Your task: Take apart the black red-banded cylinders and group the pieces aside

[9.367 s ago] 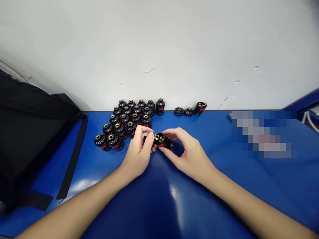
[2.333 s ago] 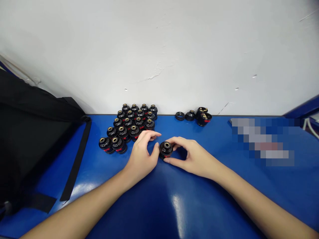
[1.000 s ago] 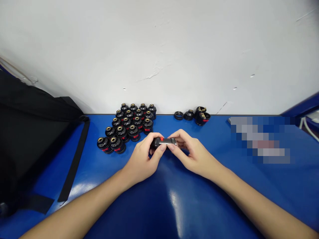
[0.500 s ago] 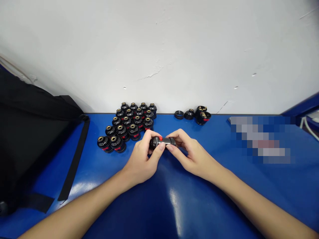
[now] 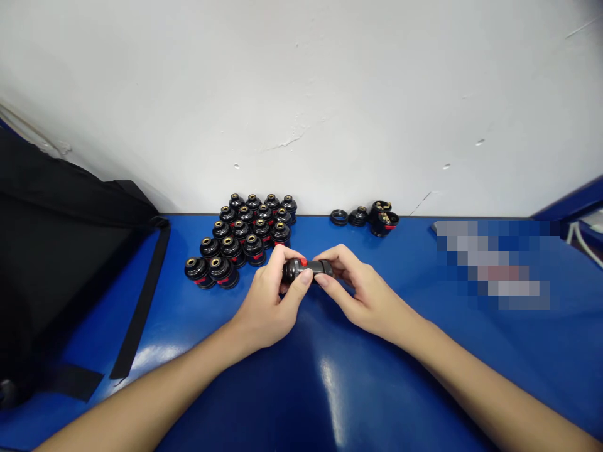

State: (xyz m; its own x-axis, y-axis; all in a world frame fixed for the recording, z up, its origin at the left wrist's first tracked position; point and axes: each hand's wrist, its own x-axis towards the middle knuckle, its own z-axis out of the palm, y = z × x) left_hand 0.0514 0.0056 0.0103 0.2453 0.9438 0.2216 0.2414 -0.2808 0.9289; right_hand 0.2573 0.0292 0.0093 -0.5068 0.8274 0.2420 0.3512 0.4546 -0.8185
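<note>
Between both hands, above the blue tabletop, lies a black lamp socket (image 5: 313, 267) turned sideways, with a small red switch on its upper side. My left hand (image 5: 276, 295) is closed round its left end, thumb on the front. The right end sits in the fingers of my right hand (image 5: 358, 290), whose thumb presses near the middle. Fingers hide both ends of the socket. Just left of my left hand stand several black lamp sockets (image 5: 232, 251), upright, with brass threaded tops and red switches.
Against the white wall, right of centre, are a black ring (image 5: 338, 217), a black domed cap (image 5: 359, 216) and two socket bodies (image 5: 385, 224) with brass contacts showing. A black bag (image 5: 61, 251) with straps occupies the left. A blurred patch (image 5: 499, 263) covers something at right.
Both hands hold the lamp socket in nearly the same place and pose. The view has shifted very slightly.
</note>
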